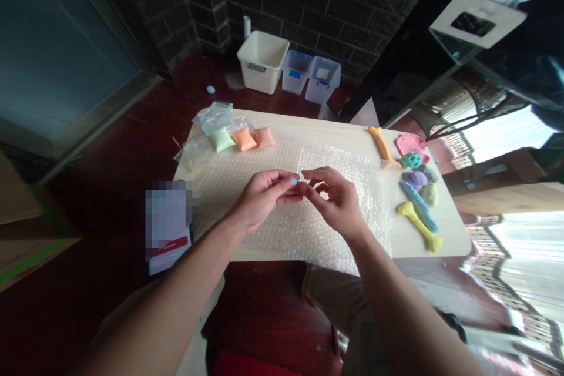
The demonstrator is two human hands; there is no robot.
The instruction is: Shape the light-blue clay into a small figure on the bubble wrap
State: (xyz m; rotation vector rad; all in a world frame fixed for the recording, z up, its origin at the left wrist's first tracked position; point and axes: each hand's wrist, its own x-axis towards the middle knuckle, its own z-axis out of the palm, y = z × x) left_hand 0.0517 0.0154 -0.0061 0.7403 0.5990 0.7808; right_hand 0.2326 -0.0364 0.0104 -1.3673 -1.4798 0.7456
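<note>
Over the middle of the table, my left hand (pixel 267 197) pinches a small bright blue piece of modelling clay (pixel 295 181) between thumb and fingertips. Most of the piece is covered by the fingers. Close against it is my right hand (pixel 332 197), its fingers curved and apart, with the thumb tip by the left fingertips. I see nothing held in the right hand. Under both hands lies a sheet of bubble wrap (pixel 282 235).
Clay packets in green (pixel 221 140), orange (pixel 244 140) and salmon (pixel 264 137) lie at the table's back left. At right are several shaped clay pieces, including a yellow bone shape (pixel 420 228), a blue roll (pixel 418 205) and a pink piece (pixel 410 145). Bins (pixel 259 73) stand behind.
</note>
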